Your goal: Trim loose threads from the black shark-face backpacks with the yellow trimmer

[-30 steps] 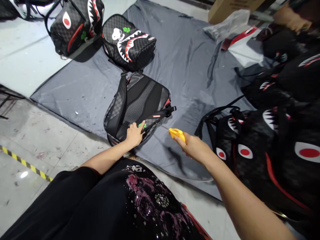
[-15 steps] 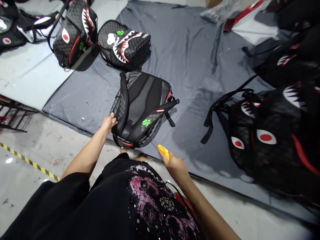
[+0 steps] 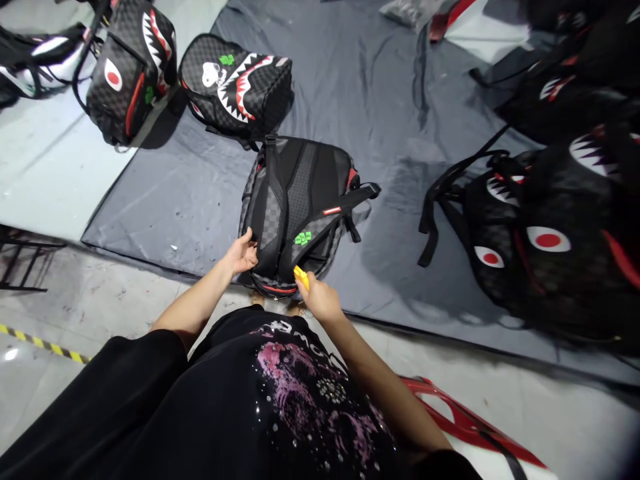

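Head cam: blk backpack [image 3: 303, 200] is lying straps-up mid-view on the gray surface [image 3: 345, 87]. L hand [image 3: 243, 256] is sitting at its 8 o'clk edge, thumb apart, fingers half curled; can't tell if it's pinching. R hand [image 3: 321, 299] is gripping a yellow tool [image 3: 301, 276] at 6 o'clk. Shark-mouth pack [image 3: 233, 87] is lying at 11 o'clk; dk packs [image 3: 525, 273] are crowding 3 o'clk.
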{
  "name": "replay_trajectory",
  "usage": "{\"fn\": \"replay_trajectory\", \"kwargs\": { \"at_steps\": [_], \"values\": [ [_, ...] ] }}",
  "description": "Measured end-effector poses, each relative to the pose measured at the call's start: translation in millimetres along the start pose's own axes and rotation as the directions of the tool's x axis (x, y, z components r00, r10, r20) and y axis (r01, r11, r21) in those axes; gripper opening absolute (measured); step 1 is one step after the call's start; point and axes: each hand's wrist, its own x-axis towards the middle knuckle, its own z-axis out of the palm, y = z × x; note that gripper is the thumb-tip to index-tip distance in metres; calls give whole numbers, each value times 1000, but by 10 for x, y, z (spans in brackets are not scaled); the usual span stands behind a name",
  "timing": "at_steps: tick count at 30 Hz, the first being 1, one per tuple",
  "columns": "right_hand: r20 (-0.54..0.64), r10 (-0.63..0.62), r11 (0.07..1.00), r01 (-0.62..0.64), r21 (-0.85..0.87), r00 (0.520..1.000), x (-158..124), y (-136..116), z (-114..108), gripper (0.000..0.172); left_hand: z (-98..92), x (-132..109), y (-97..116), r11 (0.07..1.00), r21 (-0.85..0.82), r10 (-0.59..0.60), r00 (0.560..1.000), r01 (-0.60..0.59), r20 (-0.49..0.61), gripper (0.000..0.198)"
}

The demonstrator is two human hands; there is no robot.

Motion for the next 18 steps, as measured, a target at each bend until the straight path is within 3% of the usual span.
{"fn": "replay_trajectory", "kwargs": {
  "at_steps": [3,6,9,14,18],
  "values": [
    [-111,101,990,-111,-90,989,-151,141,127,42,-111,37,46,995,-75,-48,989,59,138,55],
    [-243,253,949,-289,-123,937,-317,344,296,47,-206,88,99,997,-44,-59,989,66,138,56],
    [-308,288,941,-327,-84,907,-269,350,421,46,-251,136,121,998,-11,-66,986,68,151,56],
    [-294,334,937,-350,-3,896,62,202,498,51,-208,184,97,995,-44,-82,971,94,226,60],
    [-269,373,922,-387,3,888,144,234,485,46,-177,213,80,991,-79,-85,962,108,259,63]
  ]
}}
